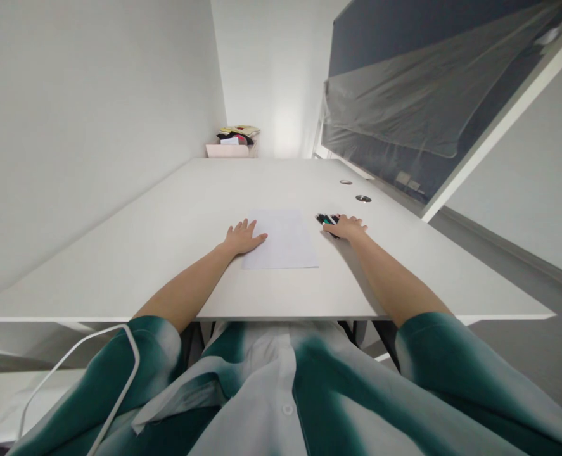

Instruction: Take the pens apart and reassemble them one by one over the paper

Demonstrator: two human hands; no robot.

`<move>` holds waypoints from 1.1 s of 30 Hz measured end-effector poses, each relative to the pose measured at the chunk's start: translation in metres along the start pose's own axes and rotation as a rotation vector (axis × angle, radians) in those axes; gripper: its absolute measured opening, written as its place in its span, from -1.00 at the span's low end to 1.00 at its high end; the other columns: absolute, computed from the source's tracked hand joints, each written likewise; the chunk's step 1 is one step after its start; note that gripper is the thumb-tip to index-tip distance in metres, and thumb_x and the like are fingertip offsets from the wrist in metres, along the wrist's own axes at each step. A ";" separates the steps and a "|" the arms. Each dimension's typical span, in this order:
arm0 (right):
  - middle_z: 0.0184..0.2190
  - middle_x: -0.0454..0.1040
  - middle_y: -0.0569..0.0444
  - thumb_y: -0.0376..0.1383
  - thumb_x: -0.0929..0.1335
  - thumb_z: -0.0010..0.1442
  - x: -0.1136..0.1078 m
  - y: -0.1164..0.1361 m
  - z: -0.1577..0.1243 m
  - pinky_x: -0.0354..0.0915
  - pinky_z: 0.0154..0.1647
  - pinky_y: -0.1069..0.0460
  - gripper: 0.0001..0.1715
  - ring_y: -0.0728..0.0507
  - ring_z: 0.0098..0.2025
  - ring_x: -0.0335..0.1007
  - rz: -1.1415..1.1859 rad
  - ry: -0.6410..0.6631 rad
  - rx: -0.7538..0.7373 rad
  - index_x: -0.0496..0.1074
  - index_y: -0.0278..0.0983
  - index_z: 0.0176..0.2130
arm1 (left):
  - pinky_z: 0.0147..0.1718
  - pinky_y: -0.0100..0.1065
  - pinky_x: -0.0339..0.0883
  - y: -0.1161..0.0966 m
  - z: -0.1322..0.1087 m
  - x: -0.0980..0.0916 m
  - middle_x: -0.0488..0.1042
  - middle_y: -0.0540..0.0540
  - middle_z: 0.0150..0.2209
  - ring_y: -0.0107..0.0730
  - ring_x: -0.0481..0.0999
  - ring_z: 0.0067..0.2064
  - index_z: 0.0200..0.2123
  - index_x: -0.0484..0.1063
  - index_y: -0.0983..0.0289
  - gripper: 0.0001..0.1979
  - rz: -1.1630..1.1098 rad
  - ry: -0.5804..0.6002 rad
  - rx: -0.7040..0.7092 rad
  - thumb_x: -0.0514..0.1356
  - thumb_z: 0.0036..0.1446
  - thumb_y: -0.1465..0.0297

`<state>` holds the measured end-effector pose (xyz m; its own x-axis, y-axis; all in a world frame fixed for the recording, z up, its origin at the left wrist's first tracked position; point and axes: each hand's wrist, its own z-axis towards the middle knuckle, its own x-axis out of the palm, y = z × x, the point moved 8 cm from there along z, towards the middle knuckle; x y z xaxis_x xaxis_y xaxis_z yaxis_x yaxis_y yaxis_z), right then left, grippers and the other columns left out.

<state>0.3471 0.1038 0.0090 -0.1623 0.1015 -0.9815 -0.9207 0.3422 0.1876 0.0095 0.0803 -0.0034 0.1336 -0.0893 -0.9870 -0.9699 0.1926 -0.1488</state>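
Observation:
A white sheet of paper lies flat on the white table, in front of my body. My left hand rests with spread fingers on the paper's left edge. Right of the paper, several pens lie bunched together, dark ones with a green and a white one among them. My right hand lies over the right part of this bunch, fingers apart and partly covering it. Whether its fingers grip any pen is hard to make out.
Two round inserts sit in the tabletop at the right. A pale box with folded things on it stands beyond the far edge. A dark panel under plastic film leans at the right. A white cable loops at lower left.

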 end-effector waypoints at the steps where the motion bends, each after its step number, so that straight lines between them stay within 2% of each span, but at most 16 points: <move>1: 0.16 0.26 -0.36 0.14 0.34 0.05 0.000 -0.001 -0.001 0.10 0.16 -0.37 -0.11 -0.50 0.24 0.13 -0.006 0.026 0.022 0.30 -0.33 0.19 | 0.33 0.11 -0.21 0.000 0.000 0.000 -0.19 0.31 0.44 0.05 -0.14 0.44 0.42 -0.13 0.29 -0.13 0.000 -0.001 0.001 -0.18 0.22 -0.14; 6: 0.18 0.23 -0.37 0.04 0.37 0.04 -0.006 0.005 -0.007 0.21 0.11 -0.28 -0.14 -0.47 0.23 0.16 -0.017 0.087 0.024 0.27 -0.36 0.19 | 0.33 0.12 -0.21 0.001 0.001 0.000 -0.19 0.31 0.44 0.05 -0.14 0.44 0.42 -0.13 0.30 -0.13 0.005 -0.010 0.003 -0.18 0.22 -0.14; 17: 0.10 0.35 -0.33 -0.04 0.41 -0.02 -0.010 0.013 -0.015 0.34 -0.03 -0.17 -0.20 -0.41 0.08 0.36 -0.122 0.168 -0.121 0.31 -0.34 0.14 | 0.34 0.08 -0.20 0.003 0.001 0.000 -0.18 0.30 0.44 -0.02 -0.13 0.44 0.42 -0.14 0.27 -0.15 0.016 -0.008 -0.014 -0.19 0.23 -0.13; 21: -0.05 0.48 -0.26 -0.15 0.44 -0.02 -0.011 0.017 -0.019 0.37 -0.11 -0.11 -0.30 -0.33 -0.04 0.47 -0.117 0.185 -0.113 0.36 -0.34 0.09 | 0.34 0.08 -0.20 0.002 -0.001 -0.001 -0.19 0.31 0.44 0.00 -0.13 0.44 0.41 -0.13 0.29 -0.15 0.004 -0.005 -0.016 -0.18 0.24 -0.12; 24: -0.16 0.53 -0.23 -0.16 0.45 -0.01 -0.014 0.016 -0.019 0.39 -0.16 -0.09 -0.40 -0.32 -0.11 0.50 -0.075 0.163 -0.089 0.41 -0.36 0.01 | 0.33 0.08 -0.19 0.002 0.000 -0.002 -0.17 0.32 0.44 0.01 -0.12 0.44 0.41 -0.12 0.29 -0.17 -0.014 -0.015 -0.017 -0.17 0.24 -0.10; 27: -0.28 0.54 -0.19 -0.11 0.44 0.02 -0.016 0.013 -0.019 0.41 -0.28 -0.08 -0.45 -0.28 -0.25 0.50 0.077 0.139 -0.071 0.42 -0.35 -0.05 | 0.33 0.04 -0.14 0.004 0.000 -0.006 -0.11 0.34 0.43 0.00 -0.07 0.43 0.40 -0.08 0.30 -0.20 -0.037 -0.062 -0.019 -0.15 0.26 -0.07; 29: -0.38 0.51 -0.10 -0.11 0.44 0.02 -0.014 0.014 -0.022 0.41 -0.40 -0.07 -0.49 -0.22 -0.39 0.47 0.288 0.164 -0.056 0.41 -0.32 -0.07 | 0.33 -0.04 -0.12 0.001 -0.001 -0.016 -0.05 0.33 0.41 -0.04 -0.03 0.42 0.38 -0.03 0.33 -0.25 -0.049 -0.159 0.018 -0.11 0.28 -0.01; 31: -0.47 0.45 0.02 -0.18 0.42 0.01 -0.011 0.022 -0.029 0.39 -0.48 -0.08 -0.57 -0.16 -0.51 0.39 0.564 0.218 -0.067 0.40 -0.28 -0.12 | 0.34 -0.10 -0.12 -0.010 -0.007 -0.030 0.03 0.30 0.40 -0.09 0.01 0.41 0.36 0.02 0.33 -0.31 -0.077 -0.283 0.111 -0.05 0.29 0.07; 33: -0.53 0.39 0.08 -0.26 0.37 0.00 -0.009 0.043 -0.042 0.38 -0.53 -0.07 -0.69 -0.11 -0.57 0.31 0.872 0.309 -0.137 0.39 -0.27 -0.19 | 0.34 -0.11 -0.10 -0.027 -0.015 -0.041 0.11 0.26 0.37 -0.10 0.06 0.39 0.33 0.08 0.31 -0.36 -0.154 -0.363 0.241 0.01 0.28 0.13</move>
<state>0.2941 0.0787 0.0246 -0.8846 0.0108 -0.4662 -0.4597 0.1472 0.8758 0.0270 0.0639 0.0418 0.3768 0.2047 -0.9034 -0.8638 0.4298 -0.2629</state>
